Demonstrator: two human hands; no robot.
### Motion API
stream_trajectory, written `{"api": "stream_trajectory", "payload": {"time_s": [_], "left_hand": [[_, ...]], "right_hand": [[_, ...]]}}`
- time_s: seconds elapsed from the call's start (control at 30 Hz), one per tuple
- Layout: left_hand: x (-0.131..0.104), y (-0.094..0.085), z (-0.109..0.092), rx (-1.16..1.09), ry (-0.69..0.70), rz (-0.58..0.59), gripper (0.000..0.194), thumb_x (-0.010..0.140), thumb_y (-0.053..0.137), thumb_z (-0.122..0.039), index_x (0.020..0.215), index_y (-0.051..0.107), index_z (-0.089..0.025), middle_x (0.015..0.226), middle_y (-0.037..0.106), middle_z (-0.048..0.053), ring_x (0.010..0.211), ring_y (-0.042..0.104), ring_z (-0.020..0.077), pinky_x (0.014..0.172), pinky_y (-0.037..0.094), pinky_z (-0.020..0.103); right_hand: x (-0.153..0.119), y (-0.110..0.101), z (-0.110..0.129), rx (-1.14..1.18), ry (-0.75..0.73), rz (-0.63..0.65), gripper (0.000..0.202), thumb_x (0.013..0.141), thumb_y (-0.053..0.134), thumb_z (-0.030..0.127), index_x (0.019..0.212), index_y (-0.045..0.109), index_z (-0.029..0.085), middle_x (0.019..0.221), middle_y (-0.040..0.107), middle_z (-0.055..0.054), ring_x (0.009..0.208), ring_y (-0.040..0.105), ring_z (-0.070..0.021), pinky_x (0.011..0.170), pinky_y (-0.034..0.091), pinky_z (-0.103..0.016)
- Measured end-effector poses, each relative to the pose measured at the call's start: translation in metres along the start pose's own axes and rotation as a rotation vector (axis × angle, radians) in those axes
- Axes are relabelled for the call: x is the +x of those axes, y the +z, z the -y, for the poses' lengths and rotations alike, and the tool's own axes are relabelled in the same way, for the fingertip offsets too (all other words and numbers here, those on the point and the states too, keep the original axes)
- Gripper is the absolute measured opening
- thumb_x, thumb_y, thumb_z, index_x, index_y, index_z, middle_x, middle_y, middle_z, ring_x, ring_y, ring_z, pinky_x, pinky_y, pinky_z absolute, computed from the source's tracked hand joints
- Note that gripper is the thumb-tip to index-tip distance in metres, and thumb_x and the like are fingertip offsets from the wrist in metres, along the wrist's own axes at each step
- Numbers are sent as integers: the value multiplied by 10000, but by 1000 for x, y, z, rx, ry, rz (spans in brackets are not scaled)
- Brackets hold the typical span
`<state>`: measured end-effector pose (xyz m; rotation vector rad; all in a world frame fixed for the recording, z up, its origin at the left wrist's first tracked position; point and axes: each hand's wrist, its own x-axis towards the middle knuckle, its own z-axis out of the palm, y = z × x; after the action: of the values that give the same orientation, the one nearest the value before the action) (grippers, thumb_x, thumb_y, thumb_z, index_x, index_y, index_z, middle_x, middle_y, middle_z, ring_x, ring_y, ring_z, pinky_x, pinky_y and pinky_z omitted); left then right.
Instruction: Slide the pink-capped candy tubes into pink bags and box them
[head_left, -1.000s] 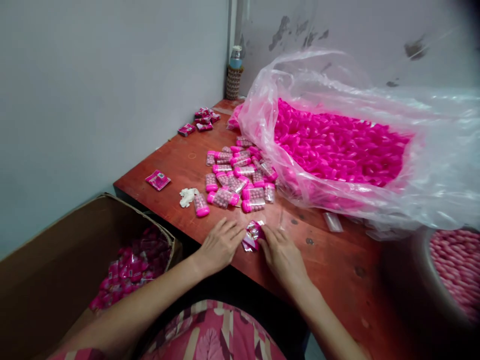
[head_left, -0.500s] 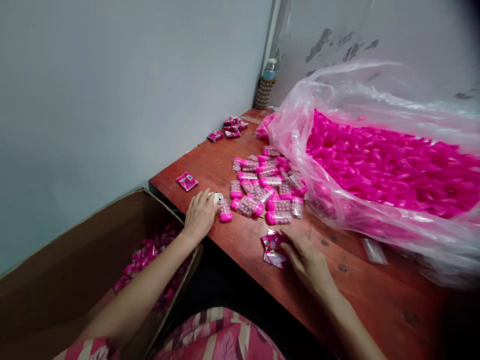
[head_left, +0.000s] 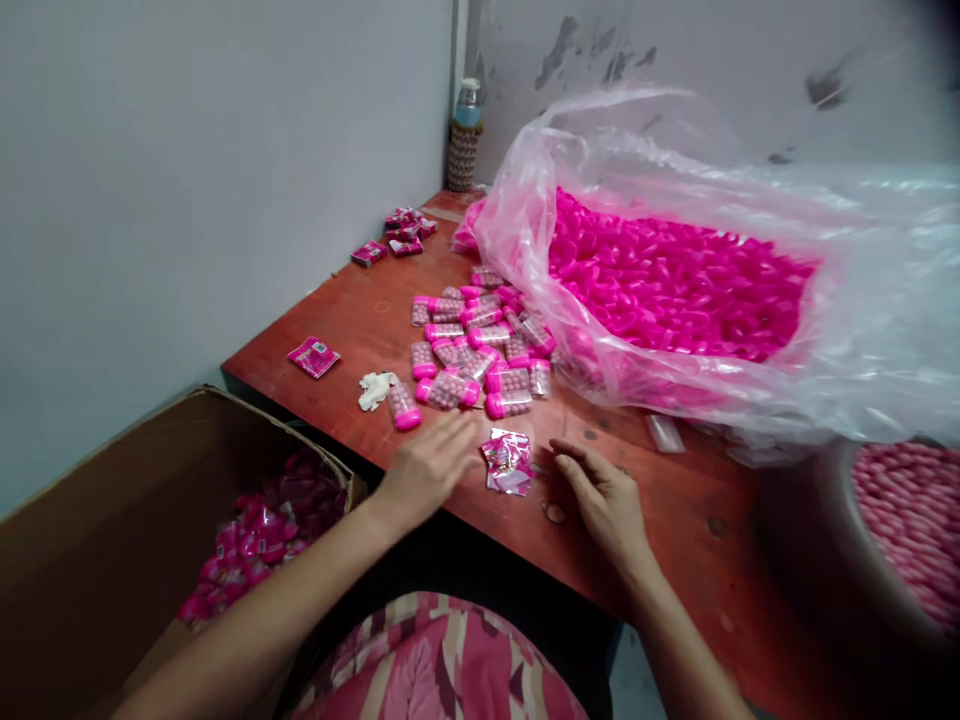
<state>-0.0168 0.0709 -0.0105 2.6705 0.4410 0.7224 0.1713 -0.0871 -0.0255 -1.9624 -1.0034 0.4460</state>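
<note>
Between my hands, a few crinkled pink-and-silver wrappers (head_left: 509,463) lie on the red wooden table (head_left: 300,320). My left hand (head_left: 431,465) is just left of them, fingers stretched out and nothing visible in it. To their right, my right hand (head_left: 600,490) is open, its fingertips apart from the wrappers. Beyond my left hand lies a small clear bottle with a pink cap (head_left: 406,407), touching a crumpled white scrap (head_left: 375,390). Many similar filled bottles (head_left: 480,340) form a loose pile behind the wrappers.
A big clear bag of pink caps (head_left: 675,280) fills the back right. Pink balls fill a dark tub (head_left: 911,530) at the right. Pink packets (head_left: 251,535) lie in a cardboard box (head_left: 97,540). One packet (head_left: 314,357), more packets (head_left: 405,230) and a flask (head_left: 468,105) stand farther off.
My left hand has left the white scrap and moved right, near the wrappers. My right hand has come away from the wrappers. The view has turned right, showing the tub.
</note>
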Motion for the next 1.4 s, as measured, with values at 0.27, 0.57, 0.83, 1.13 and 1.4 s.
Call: {"api": "stream_trajectory", "payload": {"time_s": [0.27, 0.57, 0.83, 1.13, 1.4], "left_hand": [[10, 56, -25, 14, 21, 63, 319, 821, 477, -316, 1069, 572, -140, 1202, 533, 130, 1194, 390, 253, 994, 314, 452], [9, 48, -29, -206, 43, -48, 295, 831, 468, -216, 1108, 565, -184, 1250, 497, 90, 1228, 344, 220, 1020, 284, 430], [9, 21, -48, -1165, -697, -117, 401, 764, 563, -328, 1124, 554, -151, 1083, 607, 109, 996, 559, 239, 868, 436, 368], [-7, 13, -38, -1484, -990, -121, 247, 664, 667, -312, 747, 671, -80, 708, 654, 69, 682, 615, 161, 685, 506, 299], [-28, -7, -28, -1416, -1103, -309, 238, 622, 699, -306, 658, 661, -74, 626, 642, 59, 579, 603, 146, 600, 528, 298]], "right_hand": [[-17, -4, -3, 96, 47, 8, 286, 815, 492, 353, 1032, 603, 204, 1017, 650, -74, 909, 608, -217, 808, 469, -357], [-6, 11, 28, 372, 128, 100, 343, 747, 579, 365, 1047, 576, 198, 870, 670, -59, 700, 624, -192, 553, 488, -278], [10, 24, 51, 828, 277, 109, 320, 676, 664, 300, 948, 546, 178, 676, 610, 13, 563, 566, -123, 511, 439, -226], [12, 50, 60, 737, 264, 351, 271, 661, 681, 296, 876, 576, 170, 603, 583, 27, 534, 528, -104, 508, 390, -209], [39, 63, 76, 354, -9, 415, 194, 796, 519, 343, 873, 573, 174, 690, 607, -7, 595, 555, -132, 542, 414, -235]]}}
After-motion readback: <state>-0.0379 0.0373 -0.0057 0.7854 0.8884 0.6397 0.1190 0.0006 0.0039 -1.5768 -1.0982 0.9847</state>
